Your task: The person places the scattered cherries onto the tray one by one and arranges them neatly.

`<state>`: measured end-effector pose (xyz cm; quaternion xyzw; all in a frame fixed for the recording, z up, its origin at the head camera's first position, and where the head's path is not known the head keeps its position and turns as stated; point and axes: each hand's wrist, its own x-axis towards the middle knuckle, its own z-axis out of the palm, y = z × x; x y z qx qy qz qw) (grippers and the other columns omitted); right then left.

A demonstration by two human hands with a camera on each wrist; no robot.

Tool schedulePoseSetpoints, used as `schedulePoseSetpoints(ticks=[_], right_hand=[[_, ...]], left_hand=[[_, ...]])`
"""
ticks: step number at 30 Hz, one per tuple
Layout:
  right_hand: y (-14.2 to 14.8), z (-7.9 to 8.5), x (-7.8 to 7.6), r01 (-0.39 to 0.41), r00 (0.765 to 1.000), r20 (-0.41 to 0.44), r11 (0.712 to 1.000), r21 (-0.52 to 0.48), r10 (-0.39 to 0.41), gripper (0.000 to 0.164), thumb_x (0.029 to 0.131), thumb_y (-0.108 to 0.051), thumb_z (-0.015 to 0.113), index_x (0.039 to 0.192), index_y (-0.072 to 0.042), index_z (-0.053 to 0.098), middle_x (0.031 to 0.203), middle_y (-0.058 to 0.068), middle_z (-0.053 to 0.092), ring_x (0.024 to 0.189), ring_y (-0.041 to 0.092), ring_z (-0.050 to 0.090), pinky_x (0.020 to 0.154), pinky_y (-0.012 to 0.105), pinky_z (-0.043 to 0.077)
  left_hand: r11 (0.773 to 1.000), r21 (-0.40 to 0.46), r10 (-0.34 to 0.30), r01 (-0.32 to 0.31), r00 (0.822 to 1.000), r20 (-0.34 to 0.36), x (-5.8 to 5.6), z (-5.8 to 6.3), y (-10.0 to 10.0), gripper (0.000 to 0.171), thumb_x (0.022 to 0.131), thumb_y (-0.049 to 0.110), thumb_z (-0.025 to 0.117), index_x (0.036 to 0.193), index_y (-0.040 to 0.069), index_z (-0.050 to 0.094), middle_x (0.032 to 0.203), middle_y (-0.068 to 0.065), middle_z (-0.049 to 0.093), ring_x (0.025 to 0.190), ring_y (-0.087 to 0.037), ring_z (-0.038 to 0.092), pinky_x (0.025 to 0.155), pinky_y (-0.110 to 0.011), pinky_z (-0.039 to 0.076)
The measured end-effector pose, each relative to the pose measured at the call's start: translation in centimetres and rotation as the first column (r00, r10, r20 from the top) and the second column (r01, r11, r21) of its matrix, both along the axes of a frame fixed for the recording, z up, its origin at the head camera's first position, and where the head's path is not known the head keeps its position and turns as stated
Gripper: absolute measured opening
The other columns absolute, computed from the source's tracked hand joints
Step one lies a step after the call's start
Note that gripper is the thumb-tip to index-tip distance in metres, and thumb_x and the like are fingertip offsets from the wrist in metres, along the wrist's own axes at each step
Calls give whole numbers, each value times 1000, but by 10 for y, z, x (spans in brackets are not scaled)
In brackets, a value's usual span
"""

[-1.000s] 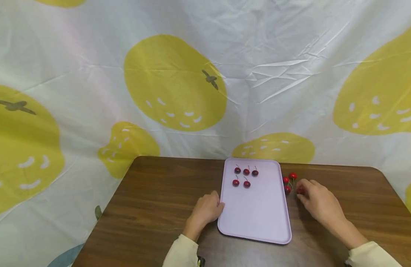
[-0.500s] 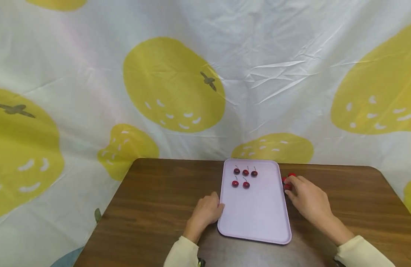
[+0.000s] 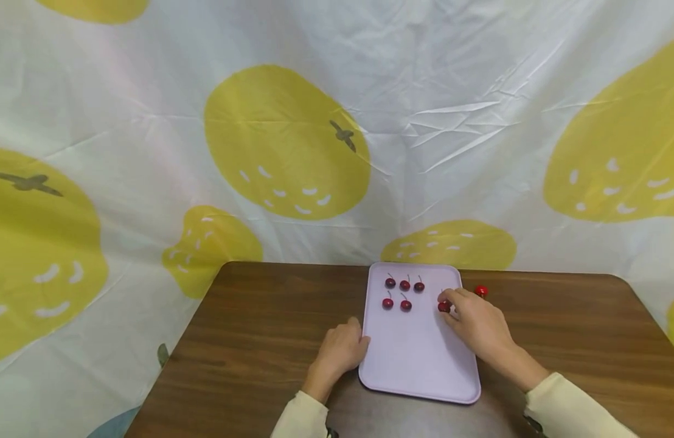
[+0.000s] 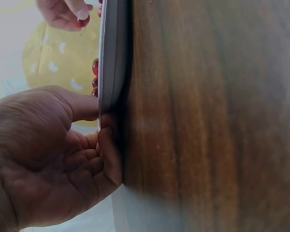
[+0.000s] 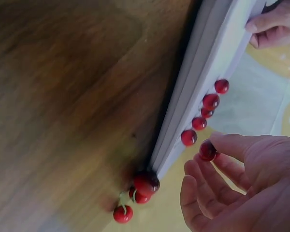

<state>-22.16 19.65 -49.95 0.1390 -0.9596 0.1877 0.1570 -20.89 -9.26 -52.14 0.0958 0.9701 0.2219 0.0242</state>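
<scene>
A pale lilac tray (image 3: 408,359) lies on the brown wooden table. My left hand (image 3: 339,348) grips its left rim, the thumb on top and fingers against the underside in the left wrist view. Over the tray's right part, my right hand (image 3: 479,322) pinches a dark red cherry (image 5: 208,150) between thumb and fingers. Several stemmed cherries (image 3: 405,285) sit in two rows toward the tray's far left: three behind, two in front. Beyond the right rim lie three loose cherries (image 5: 146,183) on the table; the right hand mostly covers them in the head view.
The wooden table (image 3: 260,340) reaches out on both sides of the tray. A white curtain (image 3: 326,237) with yellow fruit prints hangs right behind the table's far edge.
My right hand has moved left from the table right of the tray to over the tray, carrying the cherry. The left hand stays at the left rim; the rows are unchanged.
</scene>
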Motion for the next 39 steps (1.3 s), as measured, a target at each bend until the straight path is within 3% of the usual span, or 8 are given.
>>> schedulePoseSetpoints(ticks=[6, 19, 27, 35, 39], right_hand=[[-12, -8, -8, -42, 999, -3, 999, 21, 42, 24, 86, -13, 85, 108, -15, 75, 102, 6, 79, 82, 21, 72, 69, 47, 59], [-18, -15, -23, -129, 992, 5, 990, 49, 129, 24, 84, -16, 88, 105, -16, 76, 93, -1, 77, 79, 14, 70, 65, 39, 58], [-19, -16, -29, -136, 991, 27, 989, 60, 134, 24, 84, -19, 88, 104, -18, 76, 90, -4, 76, 77, 13, 70, 59, 38, 55], [-20, -15, -33, -142, 990, 8, 987, 77, 142, 24, 84, -19, 89, 104, -18, 76, 86, -3, 74, 76, 16, 69, 57, 39, 53], [-21, -16, -34, -145, 989, 1, 986, 85, 146, 24, 84, -19, 88, 104, -18, 77, 87, -2, 73, 77, 17, 70, 57, 39, 53]], left_hand=[[1000, -4, 7, -7, 1000, -1, 0, 0, 0, 26, 101, 26, 68, 99, 1, 60, 84, -19, 68, 80, -40, 69, 73, -50, 56], [1000, -5, 2, -2, 1000, -3, 2, 3, -1, 25, 101, 26, 68, 97, 3, 60, 83, -18, 68, 80, -41, 70, 73, -49, 56], [1000, 12, -15, 15, 1000, 6, -1, 2, -3, 26, 100, 27, 69, 89, 7, 56, 71, -8, 56, 67, -27, 56, 64, -40, 48], [999, 37, -6, 7, 1000, -16, -14, -27, -8, 27, 99, 34, 66, 87, 12, 54, 70, -3, 56, 66, -24, 57, 62, -40, 47], [998, 61, -8, 9, 1000, -18, -17, -34, -10, 28, 99, 34, 66, 87, 12, 54, 68, -4, 54, 65, -24, 55, 61, -39, 45]])
